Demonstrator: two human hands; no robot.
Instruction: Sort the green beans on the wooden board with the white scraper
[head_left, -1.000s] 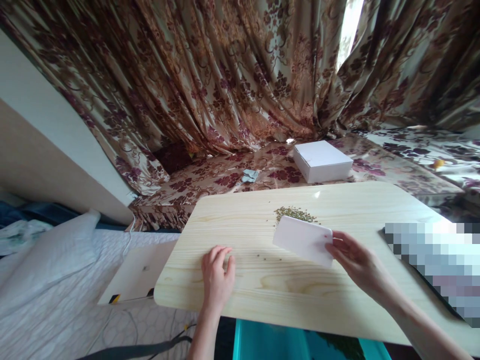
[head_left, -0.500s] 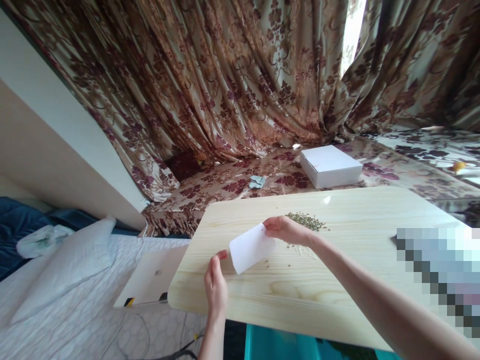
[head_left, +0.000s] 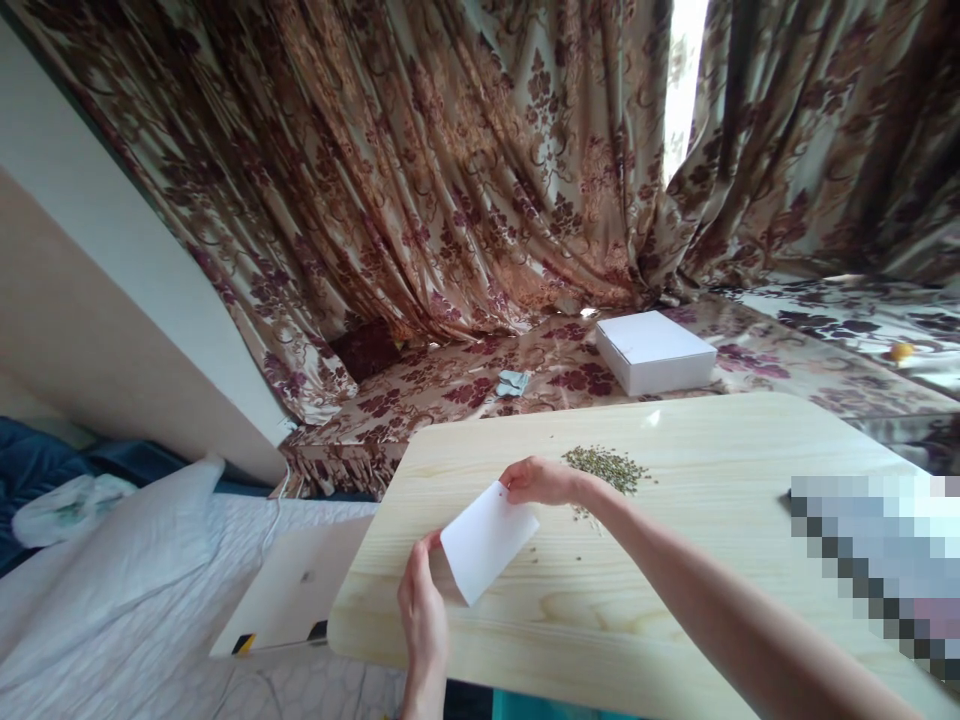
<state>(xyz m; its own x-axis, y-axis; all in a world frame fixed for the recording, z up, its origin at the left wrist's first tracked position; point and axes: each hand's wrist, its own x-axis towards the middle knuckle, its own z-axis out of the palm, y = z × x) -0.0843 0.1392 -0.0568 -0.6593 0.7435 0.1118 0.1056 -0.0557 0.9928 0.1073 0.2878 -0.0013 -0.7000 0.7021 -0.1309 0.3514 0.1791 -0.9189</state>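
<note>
A white card (head_left: 486,540) is held tilted over the pale wooden board (head_left: 675,590). My right hand (head_left: 541,482) pinches its upper right edge, arm reaching across from the right. My left hand (head_left: 422,618) grips its lower left edge with fingers closed, near the board's left front edge. A small pile of green-brown seeds (head_left: 604,466) lies on the board just right of my right hand. A few loose seeds are scattered below the pile.
A white box (head_left: 654,350) sits on the floral fabric behind the board, with a small crumpled wrapper (head_left: 511,382) to its left. Floral curtains hang behind. A white pillow (head_left: 112,560) and bedding lie at the left. A blurred patch covers the right.
My right hand carried the card from the right of the board to the left of the seed pile. My left hand rose from lying flat and took hold of the card's lower edge.
</note>
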